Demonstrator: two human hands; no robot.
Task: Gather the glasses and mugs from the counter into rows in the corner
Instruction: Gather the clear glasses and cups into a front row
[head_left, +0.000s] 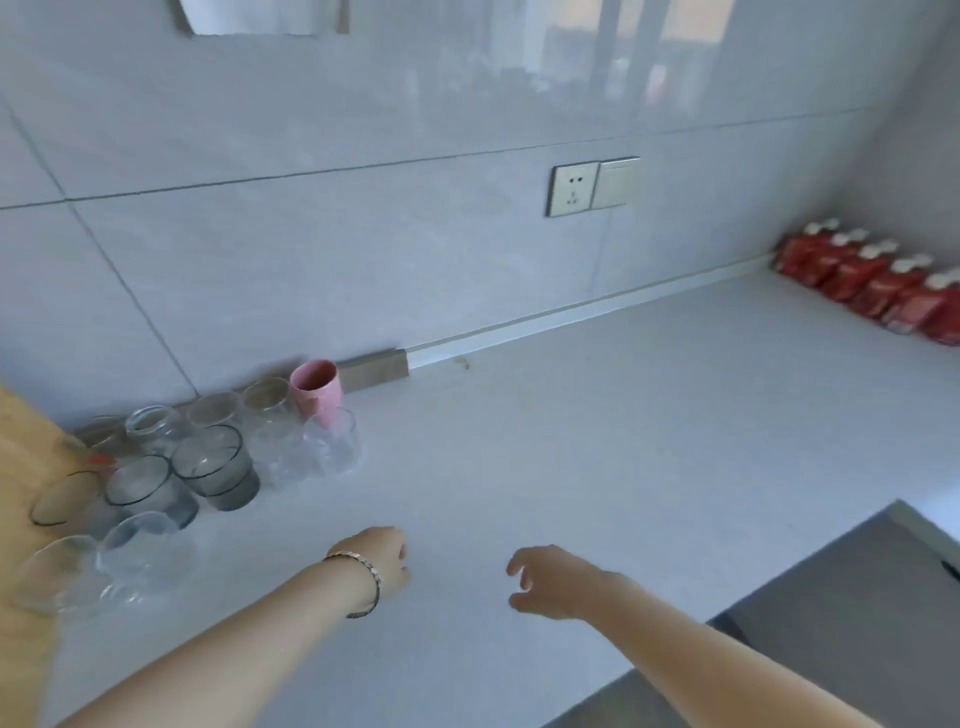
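Several glasses stand in rows in the left corner of the white counter (597, 415). A pink mug (317, 392) ends the back row by the wall. Two grey tinted glasses (215, 465) stand in the middle row, with a clear glass (332, 439) to their right. More clear glasses (140, 545) form the front row. My left hand (384, 558), with a bracelet on the wrist, hovers over the counter right of the front row, fingers curled and holding nothing. My right hand (550, 582) hovers further right, fingers apart and empty.
A wooden panel (21, 467) borders the glasses on the left. Red pouches (878, 283) line the right wall at the back. A wall socket (571, 188) sits above the counter. The counter's front edge drops to a grey floor (831, 613) at lower right.
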